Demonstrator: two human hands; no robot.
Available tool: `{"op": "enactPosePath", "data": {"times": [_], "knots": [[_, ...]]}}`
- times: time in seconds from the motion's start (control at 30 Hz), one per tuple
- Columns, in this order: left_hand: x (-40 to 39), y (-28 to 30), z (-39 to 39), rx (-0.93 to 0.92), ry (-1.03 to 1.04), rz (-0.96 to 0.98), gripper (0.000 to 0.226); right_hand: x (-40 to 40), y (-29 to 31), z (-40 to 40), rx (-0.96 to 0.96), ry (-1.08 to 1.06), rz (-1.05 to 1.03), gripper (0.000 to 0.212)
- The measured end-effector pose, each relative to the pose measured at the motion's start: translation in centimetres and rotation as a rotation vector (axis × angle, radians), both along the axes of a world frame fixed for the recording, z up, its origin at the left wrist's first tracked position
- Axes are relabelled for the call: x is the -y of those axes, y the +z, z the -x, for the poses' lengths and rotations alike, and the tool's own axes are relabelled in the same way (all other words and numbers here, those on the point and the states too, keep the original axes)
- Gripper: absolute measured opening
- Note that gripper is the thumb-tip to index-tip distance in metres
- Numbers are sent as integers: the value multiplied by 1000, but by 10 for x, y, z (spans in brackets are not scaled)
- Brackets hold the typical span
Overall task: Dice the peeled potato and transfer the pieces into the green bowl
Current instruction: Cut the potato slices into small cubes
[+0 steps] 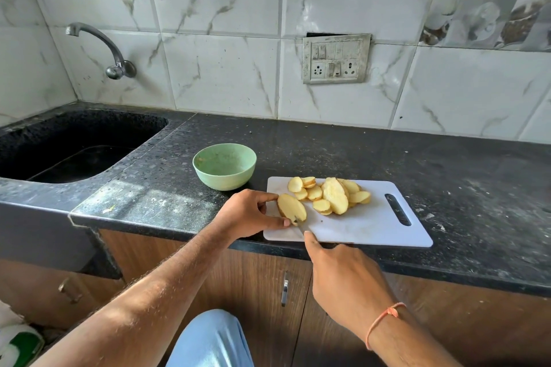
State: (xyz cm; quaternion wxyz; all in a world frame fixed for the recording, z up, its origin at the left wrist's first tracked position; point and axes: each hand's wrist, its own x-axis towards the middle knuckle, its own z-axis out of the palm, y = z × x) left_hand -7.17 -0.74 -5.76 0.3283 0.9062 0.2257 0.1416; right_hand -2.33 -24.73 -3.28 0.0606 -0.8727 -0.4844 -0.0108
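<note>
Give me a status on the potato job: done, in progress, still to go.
Done: a pile of slices lies on the cutting board. In progress: the left hand steadies the remaining potato piece while the right hand works a knife at its near end. Left: nothing is diced yet, and the green bowl holds no potato.

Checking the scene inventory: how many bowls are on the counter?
1. A single green bowl stands on the black counter, between the sink and the white cutting board. No other bowl shows, though the frame crops the counter.
</note>
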Motion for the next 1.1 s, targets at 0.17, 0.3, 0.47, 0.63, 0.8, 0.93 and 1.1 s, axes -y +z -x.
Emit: {"op": "enactPosePath", "data": {"times": [0.17,0.3,0.47,0.63,0.8,0.93,1.1], "knots": [[0,-2,0,7,-7,-17,51,15,0,4,-15,-40,1,64],[-1,-3,1,24,-5,-14,50,14,6,0,-31,-74,-70,61],[0,-7,3,56,-6,-26,53,-11,11,-12,-36,-67,-128,59],[1,-9,4,86,-1,7,43,-39,14,-17,-36,-42,-149,56],[-2,-12,2,72,29,4,60,-61,14,-22,-32,-36,-110,52],[-2,-12,3,76,26,-12,55,-72,11,-25,31,-44,-94,49],[-2,-12,2,90,25,-24,47,-81,9,-26,48,-47,-49,57]]}}
